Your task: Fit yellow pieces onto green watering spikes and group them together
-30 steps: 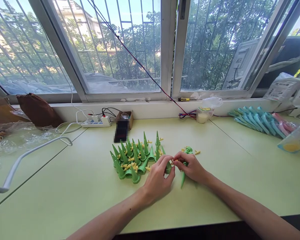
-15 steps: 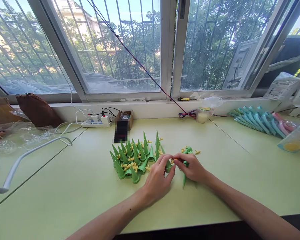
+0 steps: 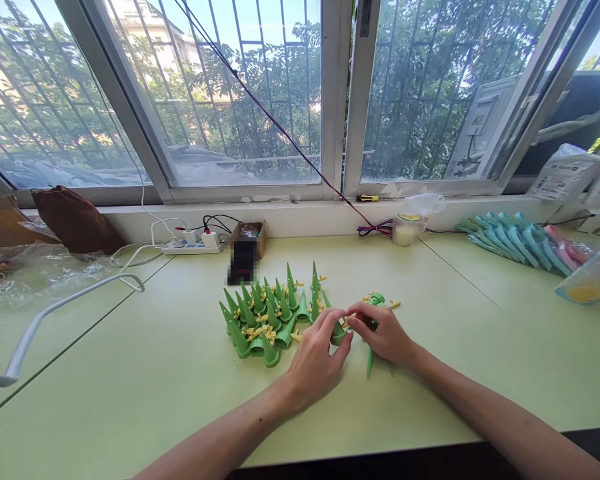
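Note:
My left hand (image 3: pixel 317 350) is closed around a green plastic watering spike (image 3: pixel 338 332), which leans with its wide capped end toward me. At that end my right hand (image 3: pixel 386 333) pinches a small yellow valve (image 3: pixel 347 321) against the spike; the fingertips hide part of it. Left of my hands, a cluster of similar green spikes (image 3: pixel 240 343) stands and lies on the table, with loose yellow valves (image 3: pixel 265 333) among them. More green spikes (image 3: pixel 376 299) lie behind and under my right hand, beside another yellow valve (image 3: pixel 395 304).
A pale green table (image 3: pixel 180 400) stretches to the window. At its back are a power strip (image 3: pixel 195 247), a small cardboard box (image 3: pixel 260 237) and a jar (image 3: pixel 407 230). Blue-green plastic pieces (image 3: pixel 520 240) lie at the right. A white bent tube (image 3: pixel 55 313) juts in from the left.
My hands stay almost in place at the spike. My right fingers have shifted slightly over the yellow valve, and the spike has moved very slightly.

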### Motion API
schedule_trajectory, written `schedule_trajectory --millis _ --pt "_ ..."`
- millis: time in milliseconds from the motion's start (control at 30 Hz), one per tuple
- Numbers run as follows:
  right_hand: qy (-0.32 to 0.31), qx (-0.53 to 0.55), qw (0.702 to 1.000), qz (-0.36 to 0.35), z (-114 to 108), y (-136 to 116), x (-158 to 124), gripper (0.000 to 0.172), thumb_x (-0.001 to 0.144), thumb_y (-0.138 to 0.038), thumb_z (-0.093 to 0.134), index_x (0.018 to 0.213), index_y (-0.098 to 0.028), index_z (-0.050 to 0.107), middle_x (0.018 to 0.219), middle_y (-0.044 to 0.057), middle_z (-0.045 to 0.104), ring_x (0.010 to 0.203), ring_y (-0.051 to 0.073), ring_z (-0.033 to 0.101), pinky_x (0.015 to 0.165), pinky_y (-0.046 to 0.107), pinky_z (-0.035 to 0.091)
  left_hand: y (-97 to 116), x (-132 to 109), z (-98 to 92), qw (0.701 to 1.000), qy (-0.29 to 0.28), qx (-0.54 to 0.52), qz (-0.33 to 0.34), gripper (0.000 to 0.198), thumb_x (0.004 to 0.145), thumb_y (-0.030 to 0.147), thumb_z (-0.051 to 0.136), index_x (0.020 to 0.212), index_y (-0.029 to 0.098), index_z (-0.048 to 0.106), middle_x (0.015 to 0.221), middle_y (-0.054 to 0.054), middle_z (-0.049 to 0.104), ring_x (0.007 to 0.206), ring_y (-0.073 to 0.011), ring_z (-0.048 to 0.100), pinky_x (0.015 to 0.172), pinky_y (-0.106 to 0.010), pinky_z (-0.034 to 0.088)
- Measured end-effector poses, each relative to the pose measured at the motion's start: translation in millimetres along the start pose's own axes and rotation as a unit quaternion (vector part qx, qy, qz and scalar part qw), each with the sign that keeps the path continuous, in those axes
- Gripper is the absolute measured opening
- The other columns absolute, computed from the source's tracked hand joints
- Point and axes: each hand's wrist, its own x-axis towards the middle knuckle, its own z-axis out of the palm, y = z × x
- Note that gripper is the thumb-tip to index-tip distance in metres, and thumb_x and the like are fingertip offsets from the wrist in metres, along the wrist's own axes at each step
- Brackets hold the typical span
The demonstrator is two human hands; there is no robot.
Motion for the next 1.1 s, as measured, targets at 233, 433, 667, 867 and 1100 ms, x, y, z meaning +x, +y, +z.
schedule_trajectory --millis 233,433,667,867,1100 --pt "-0.009 0.001 1.000 0.008 0.2 0.0 -0.2 0.031 0.102 -0.041 0.051 0.081 -0.020 0.060 0.062 -0.002 0.051 0.054 0.013 0.040 0.052 0.026 0.034 -2.7 -1.3 2.5 1.000 0.000 0.020 -0.019 0.025 0.094 0.017 0.057 0.118 0.024 0.053 0.107 -0.002 0.065 0.066 -0.0109 0.055 0.067 -0.027 0.048" --pt "-0.012 -0.016 1.000 0.017 -0.8 -0.2 0.8 0.035 0.102 -0.042 0.051 0.078 -0.020 0.061 0.060 -0.002 0.052 0.053 0.013 0.040 0.053 0.027 0.034 -4.4 -2.0 2.5 0.999 -0.007 0.024 -0.027 0.026 0.094 0.018 0.057 0.118 0.024 0.052 0.103 -0.001 0.065 0.064 -0.0107 0.052 0.066 -0.027 0.047" --pt "-0.017 -0.020 1.000 -0.002 -1.1 -2.3 1.5 0.036 0.103 -0.044 0.050 0.081 -0.019 0.063 0.063 -0.001 0.056 0.054 0.013 0.043 0.053 0.026 0.036 -3.6 -0.8 2.1 0.999 -0.012 0.023 -0.034 0.025 0.094 0.019 0.057 0.118 0.024 0.052 0.104 -0.002 0.066 0.065 -0.0112 0.053 0.067 -0.028 0.047" --pt "-0.009 -0.024 1.000 0.014 -0.2 2.7 0.9 0.047 0.103 -0.048 0.048 0.066 -0.020 0.051 0.054 -0.004 0.044 0.051 0.011 0.035 0.051 0.026 0.030 -1.2 -2.2 2.1 1.000 -0.017 0.012 -0.023 0.025 0.095 0.018 0.056 0.118 0.024 0.051 0.106 -0.002 0.065 0.065 -0.0108 0.054 0.065 -0.027 0.048" --pt "-0.023 0.001 1.000 0.010 -1.4 -4.9 0.2 0.035 0.102 -0.048 0.050 0.086 -0.020 0.063 0.062 -0.001 0.054 0.054 0.013 0.041 0.052 0.027 0.034 -0.7 -1.8 1.3 1.000 -0.018 0.013 -0.022 0.025 0.094 0.017 0.056 0.118 0.023 0.052 0.106 -0.003 0.065 0.067 -0.0112 0.055 0.065 -0.026 0.048"
